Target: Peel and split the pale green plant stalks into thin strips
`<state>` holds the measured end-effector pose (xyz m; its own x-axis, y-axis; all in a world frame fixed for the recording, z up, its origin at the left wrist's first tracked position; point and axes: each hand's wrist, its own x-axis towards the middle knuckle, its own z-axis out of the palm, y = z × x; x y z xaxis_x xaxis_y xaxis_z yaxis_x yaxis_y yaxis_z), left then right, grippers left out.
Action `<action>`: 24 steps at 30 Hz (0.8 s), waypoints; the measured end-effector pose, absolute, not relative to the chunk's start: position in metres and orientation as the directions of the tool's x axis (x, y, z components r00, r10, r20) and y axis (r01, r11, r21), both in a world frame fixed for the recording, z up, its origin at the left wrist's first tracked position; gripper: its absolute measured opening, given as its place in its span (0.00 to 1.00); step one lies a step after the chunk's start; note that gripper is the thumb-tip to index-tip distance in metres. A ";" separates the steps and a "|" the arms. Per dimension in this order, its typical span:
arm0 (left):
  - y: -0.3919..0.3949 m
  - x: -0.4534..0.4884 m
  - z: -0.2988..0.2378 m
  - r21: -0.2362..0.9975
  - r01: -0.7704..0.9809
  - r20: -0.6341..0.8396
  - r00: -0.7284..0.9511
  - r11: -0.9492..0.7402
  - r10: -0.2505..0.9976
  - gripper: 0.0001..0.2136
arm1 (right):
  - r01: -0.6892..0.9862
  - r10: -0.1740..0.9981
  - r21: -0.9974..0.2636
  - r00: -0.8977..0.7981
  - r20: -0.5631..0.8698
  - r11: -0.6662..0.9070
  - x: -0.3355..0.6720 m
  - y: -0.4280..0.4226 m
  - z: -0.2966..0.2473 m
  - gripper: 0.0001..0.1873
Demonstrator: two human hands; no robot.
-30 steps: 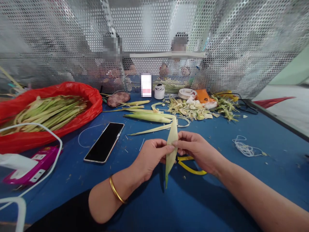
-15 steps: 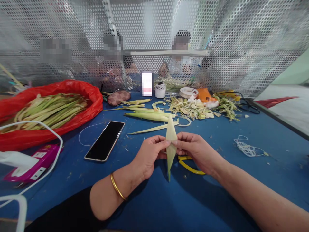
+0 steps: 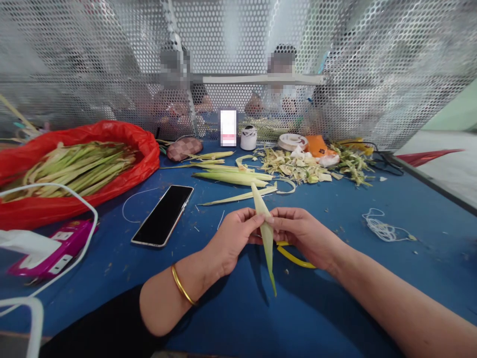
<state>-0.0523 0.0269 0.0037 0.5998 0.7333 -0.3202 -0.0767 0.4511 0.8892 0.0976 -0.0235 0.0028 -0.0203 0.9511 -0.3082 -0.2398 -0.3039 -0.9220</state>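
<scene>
A pale green, pointed leaf strip (image 3: 267,238), like a corn husk, stands lengthwise between my hands above the blue table. My left hand (image 3: 238,233) pinches its middle from the left with thumb and fingers. From the other side my right hand (image 3: 301,231) pinches the same strip, fingertips close to the left ones. The strip's tip points down toward me. Partly hidden under my right hand lies a yellow-handled tool (image 3: 296,257); its kind does not show. Just beyond my hands lie several more husk strips (image 3: 231,177) on the table.
At left are a red bag (image 3: 145,159) of long strips, a purple power strip (image 3: 63,246) and a black phone (image 3: 163,216). Husk scraps (image 3: 298,166) and a tape roll (image 3: 293,142) lie at back right, coiled white string (image 3: 383,228) at right. People sit behind the perforated screen (image 3: 231,44).
The leaf strip has turned in my fingers: its upper end leans left, its lower tip has swung right and closer to me. Both hands keep their pinch in nearly the same place.
</scene>
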 end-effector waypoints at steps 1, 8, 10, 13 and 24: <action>0.027 -0.052 0.003 0.886 -0.081 -0.321 0.604 0.457 0.729 0.13 | -0.245 0.950 -0.919 -0.025 -0.312 -0.308 0.097 -0.024 0.003 0.18; 0.027 -0.053 0.001 0.857 -0.127 -0.317 0.636 0.500 0.704 0.10 | -0.320 0.946 -0.892 -0.067 -0.316 -0.320 0.095 -0.024 0.005 0.15; 0.028 -0.053 0.002 0.844 -0.137 -0.320 0.648 0.519 0.692 0.09 | -0.345 0.948 -0.883 -0.078 -0.310 -0.317 0.095 -0.024 0.005 0.14; 0.028 -0.052 0.002 0.831 -0.140 -0.322 0.667 0.538 0.672 0.07 | -0.357 0.948 -0.878 -0.098 -0.304 -0.318 0.096 -0.023 0.004 0.13; 0.028 -0.052 0.005 0.824 -0.140 -0.318 0.688 0.549 0.652 0.06 | -0.419 0.944 -0.847 -0.122 -0.306 -0.328 0.097 -0.023 0.002 0.11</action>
<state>-0.0520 0.0277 0.0046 0.6882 0.6522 -0.3179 -0.1396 0.5489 0.8241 0.0974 -0.0226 0.0023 -0.1217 0.9443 -0.3058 -0.4190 -0.3282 -0.8466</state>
